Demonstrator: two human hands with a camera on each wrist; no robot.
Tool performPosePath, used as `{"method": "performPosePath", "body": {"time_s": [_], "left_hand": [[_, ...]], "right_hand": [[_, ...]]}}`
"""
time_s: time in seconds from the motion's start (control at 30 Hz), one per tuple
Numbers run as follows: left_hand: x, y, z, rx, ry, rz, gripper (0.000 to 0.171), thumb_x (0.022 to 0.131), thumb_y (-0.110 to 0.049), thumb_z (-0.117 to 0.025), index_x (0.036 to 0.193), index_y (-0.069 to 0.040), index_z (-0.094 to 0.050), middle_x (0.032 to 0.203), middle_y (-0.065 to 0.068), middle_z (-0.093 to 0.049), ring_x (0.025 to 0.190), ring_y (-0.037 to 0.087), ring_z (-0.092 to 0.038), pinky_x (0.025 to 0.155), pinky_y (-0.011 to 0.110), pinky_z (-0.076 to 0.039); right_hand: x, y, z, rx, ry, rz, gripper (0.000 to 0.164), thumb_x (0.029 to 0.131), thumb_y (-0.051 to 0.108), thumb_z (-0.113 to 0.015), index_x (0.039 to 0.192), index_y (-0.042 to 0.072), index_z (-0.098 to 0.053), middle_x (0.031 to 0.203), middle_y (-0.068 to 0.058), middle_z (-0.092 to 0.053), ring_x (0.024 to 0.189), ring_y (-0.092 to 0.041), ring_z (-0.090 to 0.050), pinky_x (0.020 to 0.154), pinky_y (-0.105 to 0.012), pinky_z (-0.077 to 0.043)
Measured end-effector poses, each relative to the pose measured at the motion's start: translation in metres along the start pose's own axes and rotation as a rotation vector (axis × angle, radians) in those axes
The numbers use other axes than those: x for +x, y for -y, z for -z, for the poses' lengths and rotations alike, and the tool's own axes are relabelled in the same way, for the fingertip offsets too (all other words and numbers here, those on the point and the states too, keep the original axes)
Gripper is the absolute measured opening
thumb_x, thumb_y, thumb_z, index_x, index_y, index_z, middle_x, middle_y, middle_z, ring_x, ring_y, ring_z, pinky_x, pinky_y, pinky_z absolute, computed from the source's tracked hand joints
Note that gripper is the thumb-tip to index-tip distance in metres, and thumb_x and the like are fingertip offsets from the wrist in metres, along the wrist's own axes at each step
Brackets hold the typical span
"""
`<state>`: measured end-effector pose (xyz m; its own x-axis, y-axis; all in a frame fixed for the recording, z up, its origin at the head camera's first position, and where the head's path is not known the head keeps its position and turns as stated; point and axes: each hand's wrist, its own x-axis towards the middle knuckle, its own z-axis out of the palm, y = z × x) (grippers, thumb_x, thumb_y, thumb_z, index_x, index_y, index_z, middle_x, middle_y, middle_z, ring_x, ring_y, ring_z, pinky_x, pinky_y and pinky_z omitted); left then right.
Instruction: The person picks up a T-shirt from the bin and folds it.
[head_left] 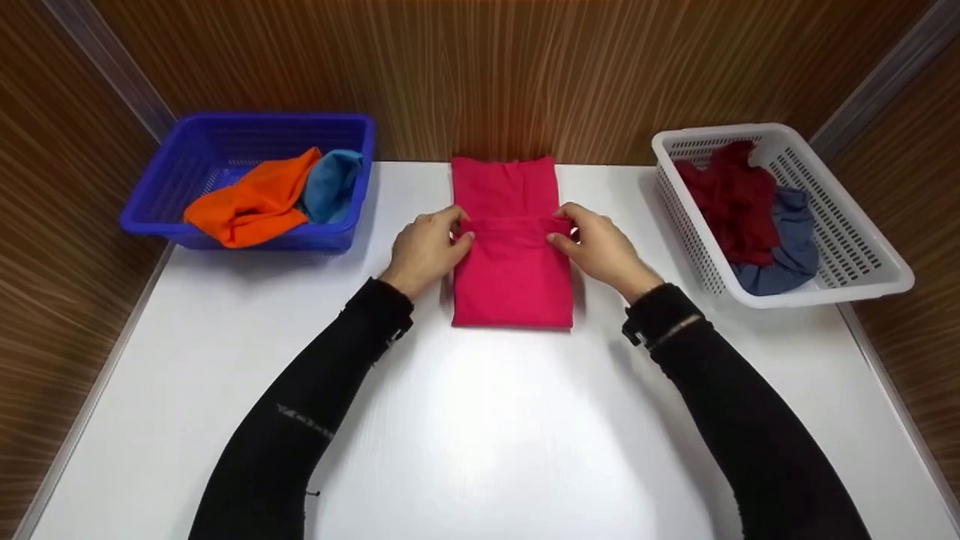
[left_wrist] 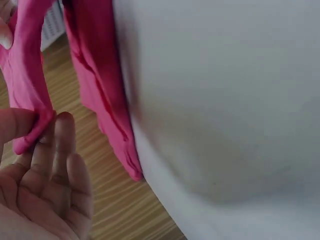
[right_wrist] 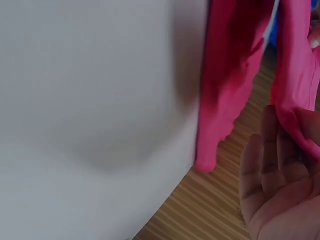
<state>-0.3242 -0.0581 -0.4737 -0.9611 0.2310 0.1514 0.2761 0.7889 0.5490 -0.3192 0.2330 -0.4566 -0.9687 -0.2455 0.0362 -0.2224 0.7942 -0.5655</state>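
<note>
A bright pink cloth [head_left: 513,277], folded into a long narrow strip, lies at the back middle of the white table. Its near part is doubled over, and the raised edge runs across the strip between my hands. My left hand [head_left: 429,247] pinches the left end of that edge between thumb and fingers. At the right end, my right hand [head_left: 601,249] pinches it the same way. The left wrist view shows the lifted pink layer [left_wrist: 30,75] standing apart from the layer below. In the right wrist view the lower layer [right_wrist: 225,90] rests on the table.
At the back left stands a blue basket [head_left: 247,121] with an orange cloth [head_left: 259,199] and a teal cloth [head_left: 331,186]. A white basket [head_left: 862,225] at the right holds a dark red cloth [head_left: 731,199] and a grey-blue cloth [head_left: 787,247]. Wood-grain panels [head_left: 510,75] enclose the table.
</note>
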Motion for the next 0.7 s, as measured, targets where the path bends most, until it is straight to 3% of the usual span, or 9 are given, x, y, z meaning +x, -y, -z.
{"method": "performPosePath", "body": {"time_s": [0.13,0.27,0.33,0.4,0.47,0.53,0.6,0.7], "left_hand": [[0.006,0.005,-0.007,0.16,-0.006,-0.051,0.023,0.1,-0.032,-0.068,0.118,-0.018,-0.071,0.095,0.002,-0.078,0.09,0.026,-0.076,0.076,0.049,-0.06],[0.01,0.008,-0.011,0.318,-0.046,-0.115,0.029,0.098,-0.03,-0.073,0.123,-0.015,-0.068,0.105,0.007,-0.078,0.1,0.033,-0.076,0.08,0.053,-0.059],[0.01,0.007,-0.012,0.367,-0.062,-0.142,0.032,0.099,-0.029,-0.072,0.127,-0.014,-0.066,0.116,0.009,-0.075,0.109,0.035,-0.073,0.084,0.053,-0.058],[0.009,0.005,-0.012,0.372,-0.036,-0.183,0.038,0.102,-0.03,-0.068,0.135,-0.014,-0.063,0.133,0.01,-0.07,0.125,0.034,-0.067,0.097,0.053,-0.056],[0.006,0.001,-0.012,0.36,0.057,-0.231,0.048,0.106,-0.035,-0.06,0.149,-0.014,-0.056,0.153,0.01,-0.059,0.145,0.031,-0.054,0.115,0.053,-0.048],[0.001,-0.004,-0.013,0.345,0.206,-0.266,0.06,0.11,-0.042,-0.05,0.162,-0.014,-0.041,0.17,0.008,-0.042,0.161,0.028,-0.035,0.13,0.052,-0.032],[-0.004,-0.008,-0.016,0.345,0.364,-0.281,0.069,0.111,-0.049,-0.042,0.169,-0.016,-0.026,0.178,0.005,-0.024,0.168,0.025,-0.018,0.137,0.052,-0.017],[-0.01,-0.011,-0.019,0.354,0.536,-0.272,0.075,0.111,-0.056,-0.037,0.171,-0.017,-0.013,0.18,0.004,-0.01,0.169,0.025,-0.006,0.138,0.052,-0.01]], "right_hand": [[0.009,-0.005,-0.008,-0.206,-0.017,-0.027,0.031,0.1,0.028,-0.073,0.128,0.02,-0.063,0.113,-0.007,-0.078,0.102,-0.03,-0.075,0.078,-0.052,-0.057],[0.009,-0.004,-0.018,-0.385,-0.133,0.057,0.041,0.098,0.026,-0.075,0.135,0.018,-0.06,0.125,-0.011,-0.073,0.11,-0.038,-0.072,0.077,-0.059,-0.059],[0.006,-0.002,-0.023,-0.436,-0.173,0.118,0.048,0.099,0.026,-0.072,0.143,0.016,-0.056,0.139,-0.014,-0.066,0.123,-0.04,-0.067,0.083,-0.062,-0.059],[0.003,0.003,-0.028,-0.462,-0.142,0.162,0.057,0.102,0.031,-0.067,0.154,0.017,-0.048,0.157,-0.014,-0.053,0.141,-0.04,-0.055,0.099,-0.063,-0.056],[-0.001,0.008,-0.031,-0.471,-0.034,0.19,0.066,0.106,0.041,-0.059,0.164,0.02,-0.035,0.173,-0.012,-0.034,0.158,-0.037,-0.037,0.118,-0.063,-0.045],[-0.004,0.012,-0.034,-0.467,0.115,0.199,0.073,0.109,0.052,-0.049,0.17,0.023,-0.021,0.179,-0.008,-0.017,0.167,-0.034,-0.018,0.13,-0.061,-0.029],[-0.008,0.013,-0.037,-0.464,0.257,0.195,0.077,0.109,0.06,-0.04,0.171,0.026,-0.01,0.181,-0.005,-0.006,0.169,-0.032,-0.005,0.135,-0.06,-0.016],[-0.012,0.01,-0.041,-0.449,0.392,0.186,0.08,0.107,0.067,-0.037,0.171,0.029,-0.006,0.181,-0.005,0.001,0.169,-0.033,0.0,0.135,-0.061,-0.013]]}}
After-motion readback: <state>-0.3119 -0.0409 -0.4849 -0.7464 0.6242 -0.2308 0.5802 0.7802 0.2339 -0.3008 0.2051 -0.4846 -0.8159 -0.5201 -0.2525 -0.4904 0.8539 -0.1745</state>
